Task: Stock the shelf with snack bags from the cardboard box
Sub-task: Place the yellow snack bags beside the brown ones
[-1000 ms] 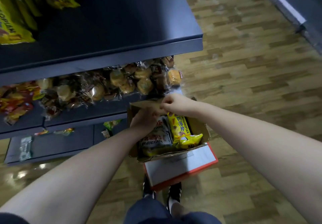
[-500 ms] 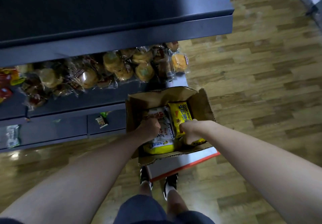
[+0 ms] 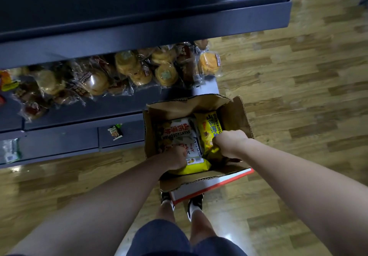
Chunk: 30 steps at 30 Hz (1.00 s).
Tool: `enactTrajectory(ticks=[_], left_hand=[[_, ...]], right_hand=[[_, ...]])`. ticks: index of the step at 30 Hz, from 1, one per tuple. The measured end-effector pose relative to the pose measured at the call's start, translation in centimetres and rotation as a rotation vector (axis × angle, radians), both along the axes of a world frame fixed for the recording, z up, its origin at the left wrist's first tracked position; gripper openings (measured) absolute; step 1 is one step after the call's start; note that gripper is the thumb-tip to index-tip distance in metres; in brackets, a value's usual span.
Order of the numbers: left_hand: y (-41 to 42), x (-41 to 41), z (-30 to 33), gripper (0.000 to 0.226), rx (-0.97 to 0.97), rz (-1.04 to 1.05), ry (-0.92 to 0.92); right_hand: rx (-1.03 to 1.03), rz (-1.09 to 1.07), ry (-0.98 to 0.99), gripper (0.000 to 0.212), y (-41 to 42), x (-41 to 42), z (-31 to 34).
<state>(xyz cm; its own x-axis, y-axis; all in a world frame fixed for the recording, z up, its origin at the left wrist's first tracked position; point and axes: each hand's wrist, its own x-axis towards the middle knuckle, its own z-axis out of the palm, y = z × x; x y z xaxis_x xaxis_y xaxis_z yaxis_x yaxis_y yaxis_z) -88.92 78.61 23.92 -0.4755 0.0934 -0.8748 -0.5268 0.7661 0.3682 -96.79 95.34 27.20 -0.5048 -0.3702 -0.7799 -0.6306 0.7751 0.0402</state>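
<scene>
An open cardboard box [image 3: 237,114] stands on the wooden floor in front of my feet, flaps up. Inside lie a white-and-yellow snack bag [image 3: 179,136] on the left and a yellow snack bag [image 3: 209,128] on the right. My left hand [image 3: 175,158] is down in the box with fingers curled on the near end of the white-and-yellow bag. My right hand [image 3: 229,143] grips the near end of the yellow bag. The dark shelf unit [image 3: 139,32] rises just beyond the box; its top board fills the upper view.
The lower shelf [image 3: 79,112] carries several wrapped buns [image 3: 165,74] and red-orange packets at the far left. A small packet [image 3: 115,132] lies on the bottom ledge. A white-and-red flat panel [image 3: 209,186] sits under the box's near side. Open wooden floor [image 3: 298,96] lies to the right.
Both hands left the box's far flap and went down into the box, each closing on a bag. The view tilted down and closer to the box.
</scene>
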Motion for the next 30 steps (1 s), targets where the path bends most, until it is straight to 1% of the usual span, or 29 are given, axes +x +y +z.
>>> enactTrajectory(ticks=[4,10,12,14,16,17,19,22,24,25,27,28,29,30], left_hand=[[0.0,-0.1,0.0,0.042,-0.013,-0.043,0.002],[-0.5,-0.1,-0.1,0.04,-0.005,-0.108,0.025],[-0.6,-0.1,-0.1,0.04,-0.022,-0.122,0.05],[-0.8,0.1,-0.2,0.049,-0.015,-0.129,0.045],[-0.9,0.4,-0.3,0.062,-0.006,-0.122,0.031],[-0.9,0.5,-0.4,0.063,-0.011,-0.131,0.04],[-0.8,0.8,-0.5,0.048,-0.031,-0.18,0.065],[-0.4,1.1,-0.4,0.028,-0.047,-0.209,0.121],[-0.4,1.5,-0.6,0.017,-0.043,-0.143,0.191],[-0.2,1.5,-0.7,0.018,-0.038,-0.082,0.234],[0.0,1.3,-0.6,0.009,0.032,0.118,0.293],[0.2,1.1,-0.1,0.024,0.076,0.221,0.31],[0.4,0.7,0.5,0.046,0.128,0.31,0.33],[0.5,0.3,0.8,0.064,0.184,0.384,0.369]], right_hand=[[-0.056,0.067,0.022,0.028,-0.8,-1.1,1.0],[-0.17,0.125,0.019,0.044,-2.6,-3.1,3.1],[-0.209,0.193,0.079,0.04,-2.9,-3.6,3.4],[-0.249,0.241,0.144,0.033,-3.1,-3.8,3.6],[-0.275,0.255,0.188,0.034,-3.0,-3.7,3.7],[-0.286,0.255,0.209,0.035,-3.0,-3.7,3.8],[-0.297,0.219,0.258,0.038,-2.7,-3.9,4.1],[-0.319,0.032,0.301,0.032,-2.2,-4.6,4.9],[-0.333,-0.092,0.27,0.022,-2.1,-5.1,5.4],[-0.336,-0.144,0.234,0.016,-2.1,-5.3,5.5],[-0.363,-0.241,0.156,0.008,-2.2,-5.5,5.4],[-0.391,-0.279,0.121,0.005,-2.3,-5.6,5.2],[-0.427,-0.307,0.091,0.004,-2.4,-5.5,5.2],[-0.462,-0.328,0.065,0.006,-2.6,-5.5,5.1]])
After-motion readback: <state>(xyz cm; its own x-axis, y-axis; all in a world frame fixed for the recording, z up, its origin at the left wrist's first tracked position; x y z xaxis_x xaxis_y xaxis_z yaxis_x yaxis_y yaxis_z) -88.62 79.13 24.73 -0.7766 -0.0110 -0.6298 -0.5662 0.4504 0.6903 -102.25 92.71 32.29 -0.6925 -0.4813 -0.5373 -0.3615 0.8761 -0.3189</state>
